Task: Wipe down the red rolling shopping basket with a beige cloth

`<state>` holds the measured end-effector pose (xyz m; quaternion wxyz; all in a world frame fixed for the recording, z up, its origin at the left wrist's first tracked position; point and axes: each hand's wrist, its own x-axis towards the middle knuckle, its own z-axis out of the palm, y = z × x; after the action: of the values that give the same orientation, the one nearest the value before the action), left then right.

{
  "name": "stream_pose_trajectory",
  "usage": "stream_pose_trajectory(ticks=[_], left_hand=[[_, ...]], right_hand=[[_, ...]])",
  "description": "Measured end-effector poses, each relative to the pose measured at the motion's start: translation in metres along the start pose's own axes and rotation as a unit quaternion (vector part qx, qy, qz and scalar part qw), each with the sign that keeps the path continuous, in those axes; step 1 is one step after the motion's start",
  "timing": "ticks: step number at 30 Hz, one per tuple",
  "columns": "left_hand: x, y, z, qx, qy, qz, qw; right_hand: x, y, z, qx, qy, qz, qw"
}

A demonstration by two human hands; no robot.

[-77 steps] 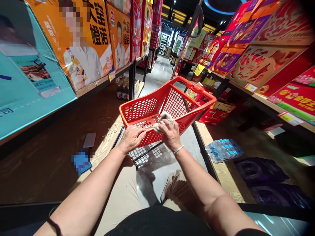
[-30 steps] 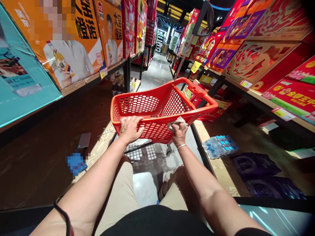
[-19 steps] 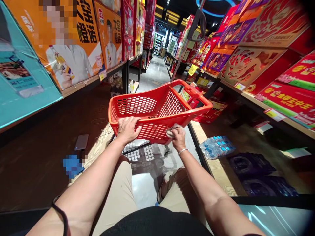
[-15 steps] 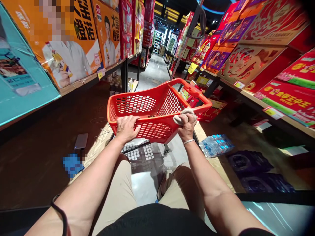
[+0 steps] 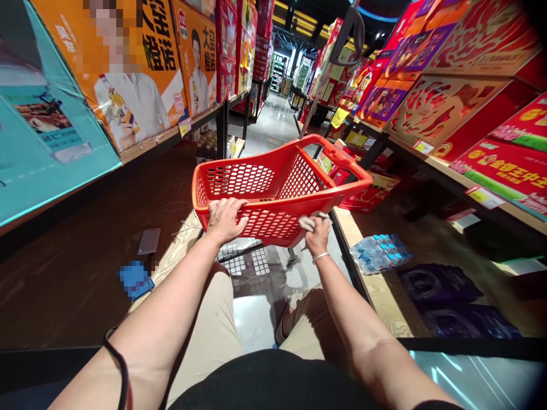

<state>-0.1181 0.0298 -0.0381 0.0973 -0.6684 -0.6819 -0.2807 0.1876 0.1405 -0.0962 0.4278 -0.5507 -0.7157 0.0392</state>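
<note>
A red plastic shopping cart [image 5: 273, 225] with perforated walls stands in front of me, its handle to the right. My left hand [image 5: 226, 219] rests over the near rim at the cart's left part, fingers curled on the edge. Bunched in my right hand [image 5: 317, 234] is a greyish-white cloth [image 5: 306, 223], held against the near outer side below the rim, toward the handle end. That hand is slightly blurred. Nothing shows inside the visible part of the basket.
Shelves with an orange carton [image 5: 128, 102] and a teal carton [image 5: 51, 131] line the left. Red gift boxes [image 5: 504, 165] fill the right shelf. Low down are wrapped water bottles [image 5: 380, 253], a phone-like slab [image 5: 149, 241] and a blue item [image 5: 135, 280].
My right hand has moved down and slightly left with the cloth, from the cart's rim to its outer side. My left hand keeps its place on the rim. The view has shifted slightly.
</note>
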Motion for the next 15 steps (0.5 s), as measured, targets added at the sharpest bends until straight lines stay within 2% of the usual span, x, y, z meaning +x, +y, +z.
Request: stream_pose_trajectory(ticks=[3,5,6,8,11,13,15], left_hand=[[-0.002,0.001,0.000,-0.002,0.007,-0.011,1.000],[-0.003,0.002,-0.001,-0.006,0.007,-0.017,1.000],[-0.003,0.002,-0.001,-0.009,0.005,-0.017,1.000],[-0.003,0.003,0.000,-0.018,-0.001,-0.015,1.000],[-0.003,0.003,0.000,-0.023,-0.008,-0.018,1.000],[-0.004,0.003,0.000,-0.021,-0.011,-0.023,0.999],[-0.004,0.003,-0.002,-0.023,-0.014,-0.025,0.999]], right_hand=[[0.050,-0.009,-0.035,0.004,0.134,-0.059,0.989],[0.063,-0.009,-0.040,0.006,0.167,-0.079,0.983],[0.060,-0.007,-0.035,0.007,0.167,-0.070,0.983],[0.036,0.000,-0.015,0.011,0.129,-0.001,0.992],[-0.020,0.007,0.023,0.025,-0.001,0.139,0.990],[-0.048,0.007,0.036,0.037,-0.069,0.179,0.981],[-0.054,0.003,0.034,0.047,-0.096,0.181,0.978]])
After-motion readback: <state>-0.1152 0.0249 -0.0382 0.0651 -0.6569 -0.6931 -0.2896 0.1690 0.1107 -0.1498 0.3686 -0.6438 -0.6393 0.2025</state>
